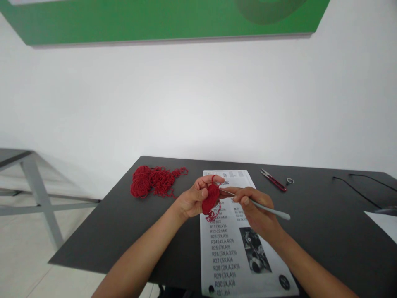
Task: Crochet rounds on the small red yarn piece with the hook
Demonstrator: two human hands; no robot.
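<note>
Worktop (116,227): dark, matte; everything below lies on or above it. Printed sheet (212,258) lies lengthwise beneath your hands, its upper lines partly covered by them. Risk: lose your place in the rows and the count could slip.

Red yarn heap (142,182), far left. Rounded mass at one end, loose crinkled tangle (163,182) at the other. Those kinks look ready to snag; a knot there could tighten your feed abruptly. I can't trace the whole strand to your fingers.

Left hand (190,201): pinching the small red crocheted piece (210,199) over the sheet, forefinger raised with yarn about it. Grip too hard and the stitches may be squashed and hard to enter; too slack, and the piece could twist.

Right hand (259,211): holding the grey-handled hook (274,212) like a pen, metal end at the piece's right edge. Tip too small to read; can't tell which stitch it meets. A steep angle could split the yarn or drop a loop.

Red-handled snips (277,183), beyond your right hand, points away from you. A careless reach might catch the blades. Small ring (290,181) just beside them.

Thin strands dangle under the piece; the hook could catch one by mistake.
</note>
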